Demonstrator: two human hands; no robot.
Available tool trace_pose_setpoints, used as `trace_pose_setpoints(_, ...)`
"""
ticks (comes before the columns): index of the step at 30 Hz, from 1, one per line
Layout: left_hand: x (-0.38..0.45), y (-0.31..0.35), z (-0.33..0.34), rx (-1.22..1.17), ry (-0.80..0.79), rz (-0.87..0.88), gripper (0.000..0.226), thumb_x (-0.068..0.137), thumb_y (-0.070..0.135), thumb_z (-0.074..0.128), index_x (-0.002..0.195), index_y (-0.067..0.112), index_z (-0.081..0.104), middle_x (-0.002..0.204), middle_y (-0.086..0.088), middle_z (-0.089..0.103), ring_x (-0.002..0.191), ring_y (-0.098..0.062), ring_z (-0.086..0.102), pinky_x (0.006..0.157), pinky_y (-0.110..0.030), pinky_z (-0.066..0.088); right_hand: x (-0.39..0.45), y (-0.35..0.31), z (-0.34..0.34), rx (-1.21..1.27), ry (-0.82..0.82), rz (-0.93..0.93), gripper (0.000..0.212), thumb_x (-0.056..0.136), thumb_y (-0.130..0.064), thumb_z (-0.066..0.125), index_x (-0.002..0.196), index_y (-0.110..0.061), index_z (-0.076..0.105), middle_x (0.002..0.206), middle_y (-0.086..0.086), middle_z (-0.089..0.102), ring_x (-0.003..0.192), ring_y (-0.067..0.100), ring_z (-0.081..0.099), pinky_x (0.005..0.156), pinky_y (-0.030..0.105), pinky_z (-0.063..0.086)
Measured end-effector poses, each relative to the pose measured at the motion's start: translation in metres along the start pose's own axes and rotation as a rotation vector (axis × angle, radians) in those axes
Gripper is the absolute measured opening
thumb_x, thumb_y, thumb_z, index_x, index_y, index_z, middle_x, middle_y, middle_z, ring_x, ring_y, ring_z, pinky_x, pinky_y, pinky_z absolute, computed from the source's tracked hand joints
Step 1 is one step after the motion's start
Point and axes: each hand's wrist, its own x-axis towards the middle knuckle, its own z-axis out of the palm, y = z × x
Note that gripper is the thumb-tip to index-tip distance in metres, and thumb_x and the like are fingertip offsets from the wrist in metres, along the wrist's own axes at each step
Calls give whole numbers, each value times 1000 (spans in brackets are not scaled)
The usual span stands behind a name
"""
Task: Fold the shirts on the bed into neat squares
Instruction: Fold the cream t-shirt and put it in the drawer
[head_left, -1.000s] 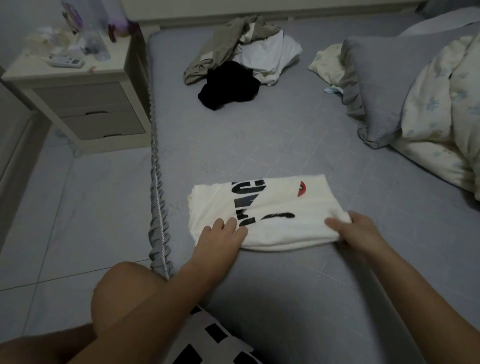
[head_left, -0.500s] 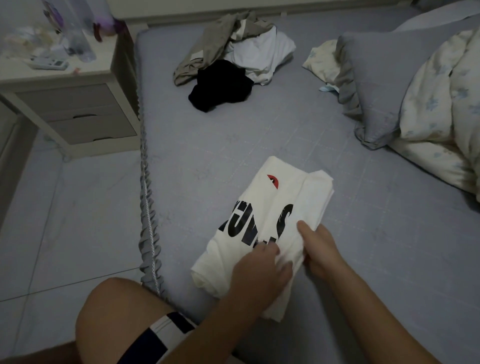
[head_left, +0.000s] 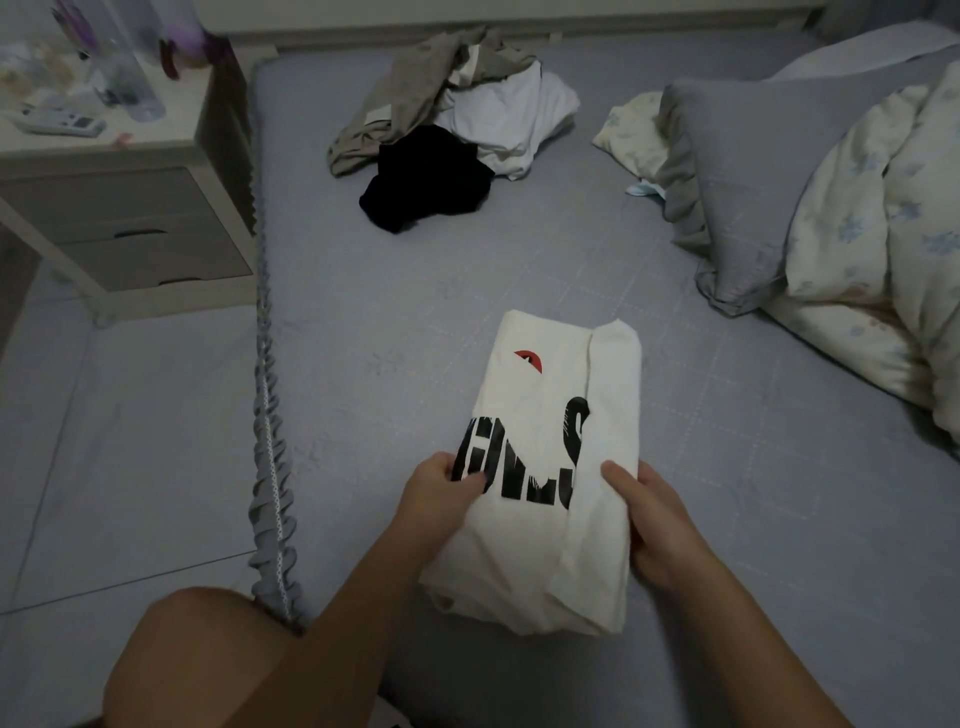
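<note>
While the folded shirt (head_left: 550, 441) lies on the bed (head_left: 415, 312), left hand (head_left: 441, 493) and right hand (head_left: 649, 519) fingers curl round its near sides, clothes pile (head_left: 452, 130) beyond

The cream shirt (head_left: 550, 415) is soft matt cloth with glossy-looking black print; beneath it, the bed (head_left: 415, 322) cover is quilted grey fabric

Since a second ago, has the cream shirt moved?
Yes. The cream shirt has turned from lying crosswise to pointing lengthwise toward the clothes pile, gripped by the left hand and right hand.
</note>
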Motion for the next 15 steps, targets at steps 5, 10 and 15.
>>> trace_pose_setpoints(5,-2,-4,-18,1,-196,-117,11,76,16,71,86,15,73,78,-1,76,72,-16,71,61,-26,54,13,-7,1,-264,81,-92,9,90,-24,66,98,-20,67,93,2,75,83,20,73,74,39,60)
trace_pose_setpoints(10,12,5,-31,173,38,39,18,75,16,76,75,6,61,62,0,58,58,-15,52,54,-25,41,43,-23,23,-385,106,-238,7,90,-24,64,89,-18,68,82,-3,74,70,12,71,60,24,52)
trace_pose_setpoints(15,18,16,-28,-15,237,7,17,82,27,70,77,14,60,72,0,64,69,-19,58,66,-31,46,56,-51,46,-318,52,-215,13,91,-24,65,100,-15,67,95,4,73,80,15,70,72,31,59)
